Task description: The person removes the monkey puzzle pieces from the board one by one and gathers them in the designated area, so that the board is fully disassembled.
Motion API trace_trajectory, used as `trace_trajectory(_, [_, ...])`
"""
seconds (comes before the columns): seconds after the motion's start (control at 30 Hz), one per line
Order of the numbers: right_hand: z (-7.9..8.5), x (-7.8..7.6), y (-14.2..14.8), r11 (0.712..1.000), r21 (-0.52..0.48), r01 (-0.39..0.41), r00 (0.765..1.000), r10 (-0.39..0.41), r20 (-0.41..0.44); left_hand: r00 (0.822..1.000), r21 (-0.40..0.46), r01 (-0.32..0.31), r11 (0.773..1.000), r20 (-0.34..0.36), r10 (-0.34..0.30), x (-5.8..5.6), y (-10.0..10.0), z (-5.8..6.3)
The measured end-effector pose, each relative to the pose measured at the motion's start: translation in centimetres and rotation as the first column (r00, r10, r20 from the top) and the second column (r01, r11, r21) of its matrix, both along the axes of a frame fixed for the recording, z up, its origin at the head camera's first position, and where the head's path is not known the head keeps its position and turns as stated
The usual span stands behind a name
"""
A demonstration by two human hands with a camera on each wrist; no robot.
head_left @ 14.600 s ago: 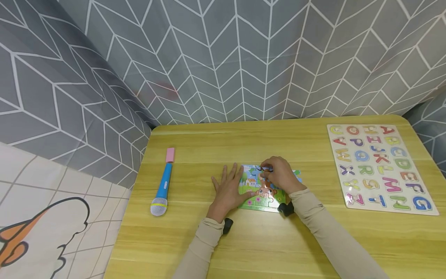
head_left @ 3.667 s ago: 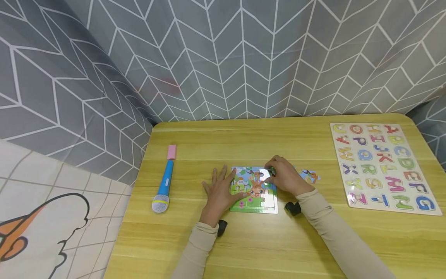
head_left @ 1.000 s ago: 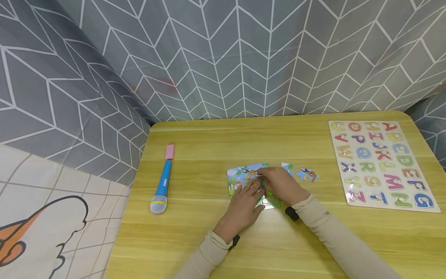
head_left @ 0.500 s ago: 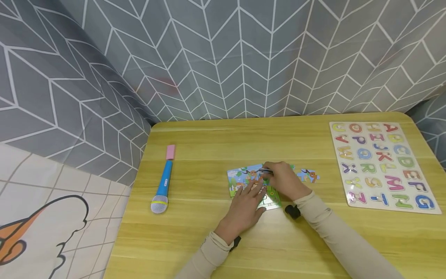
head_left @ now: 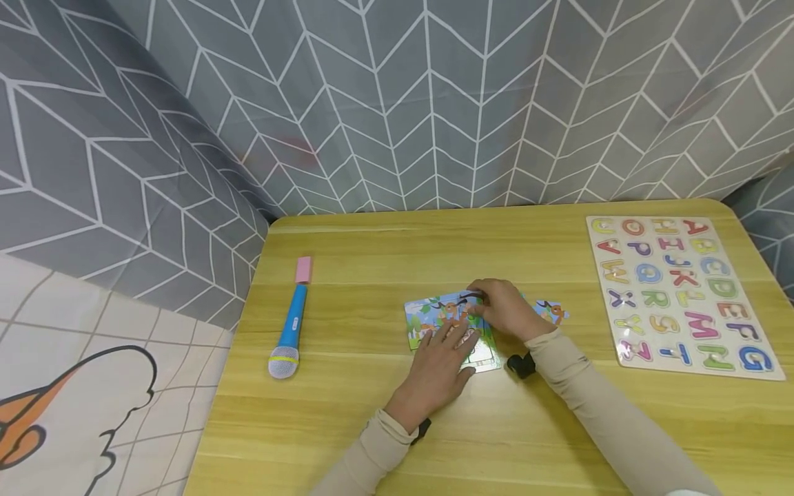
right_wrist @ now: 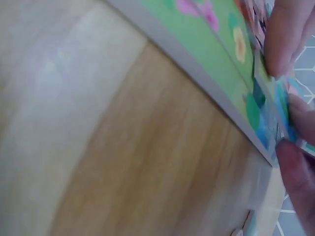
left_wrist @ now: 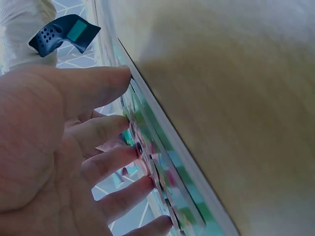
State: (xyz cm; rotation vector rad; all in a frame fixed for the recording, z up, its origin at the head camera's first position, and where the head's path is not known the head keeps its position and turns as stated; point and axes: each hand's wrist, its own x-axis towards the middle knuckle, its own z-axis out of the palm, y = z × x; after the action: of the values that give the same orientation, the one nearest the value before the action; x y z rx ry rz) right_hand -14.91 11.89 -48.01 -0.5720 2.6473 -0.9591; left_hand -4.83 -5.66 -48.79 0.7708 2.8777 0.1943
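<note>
A jigsaw puzzle board [head_left: 422, 317] with a cartoon animal picture lies on the table, slightly turned. My left hand [head_left: 434, 372] rests across its lower middle, covering part of the picture. In the left wrist view, spread fingertips [left_wrist: 115, 160] touch the pieces and the thumb is at the board's edge. My right hand [head_left: 507, 308] is at the board's upper right corner and pinches a puzzle piece [right_wrist: 283, 101] close over it. A bare outlined section of the board shows at lower right, beside my left fingers. A loose piece [head_left: 555, 312] lies right of my right hand.
A blue toy microphone [head_left: 293, 327] and a pink block [head_left: 303, 269] lie at the left. An alphabet board [head_left: 682, 300] with several coloured letters lies at the right. A grey patterned curtain [head_left: 434, 103] hangs behind the table's back edge.
Since a few seconds ago, my left hand has moved from the board's left edge onto its lower middle, and the board has turned slightly. In the last half second, my right hand has shifted slightly up.
</note>
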Motion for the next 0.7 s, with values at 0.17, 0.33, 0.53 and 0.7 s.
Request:
trace_trajectory(0.17, [0.3,0.3,-0.1,1.000,-0.019,-0.025,0.998,0.024,-0.054,1.000,-0.025,-0.006,1.000,0.003,0.006,0.0,0.2,0.0])
trace_trajectory(0.33, [0.1,1.1,0.0,0.997,-0.066,-0.041,0.996,0.036,-0.079,1.000,-0.055,-0.005,0.998,0.010,0.006,0.2,0.4,0.2])
trace_trajectory(0.53, [-0.2,1.2,0.1,0.994,-0.101,-0.051,0.997,0.045,-0.062,0.999,0.005,-0.016,1.000,0.037,0.016,0.3,0.4,0.0])
trace_trajectory(0.7, [0.3,1.1,0.1,0.990,-0.105,-0.089,0.995,0.084,-0.058,0.997,0.088,-0.026,0.996,0.076,0.019,0.3,0.5,-0.1])
